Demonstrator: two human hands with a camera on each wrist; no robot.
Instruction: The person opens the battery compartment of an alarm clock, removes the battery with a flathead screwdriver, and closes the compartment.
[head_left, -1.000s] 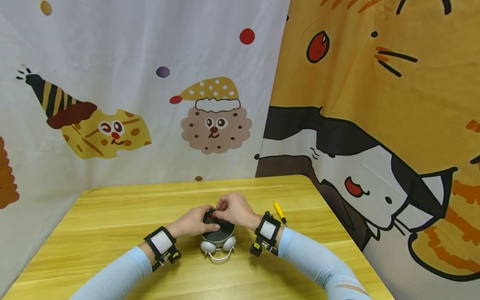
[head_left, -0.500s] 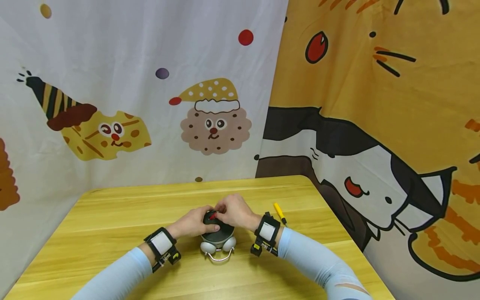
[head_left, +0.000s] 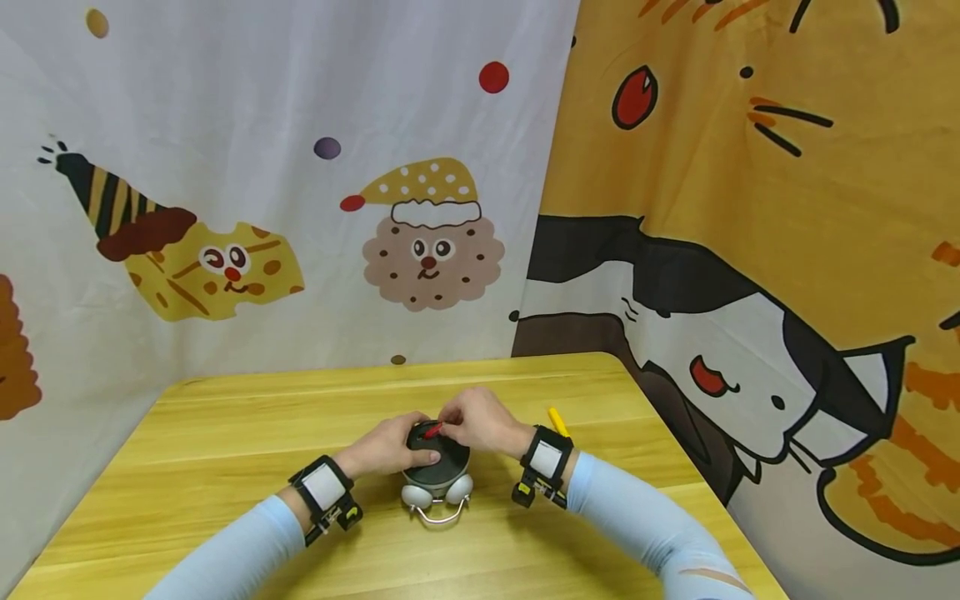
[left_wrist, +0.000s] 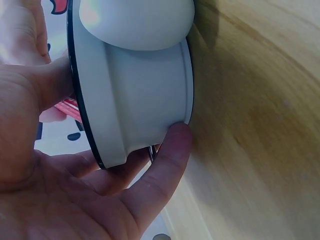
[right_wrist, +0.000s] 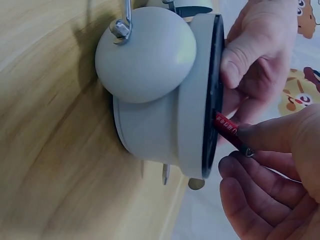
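A twin-bell alarm clock (head_left: 444, 468) with a pale body lies face down on the table, its black back upward. My left hand (head_left: 384, 443) grips its side, thumb on the back and fingers round the body in the left wrist view (left_wrist: 150, 195). Between thumb and fingers, my right hand (head_left: 482, 422) pinches a red battery (right_wrist: 228, 128). The battery stands slanted, its inner end at the clock's black back and its outer end raised. How deep the inner end sits cannot be told.
A yellow-handled screwdriver (head_left: 557, 422) lies right of the clock, partly hidden behind my right wrist. The wooden table (head_left: 247, 417) reaches back to a printed curtain (head_left: 247, 108). The clock's wire handle (head_left: 441, 518) points toward me.
My right hand has shifted slightly to the right, and more of the red battery shows, tilting up from the clock's back. The left hand and clock have stayed in place.
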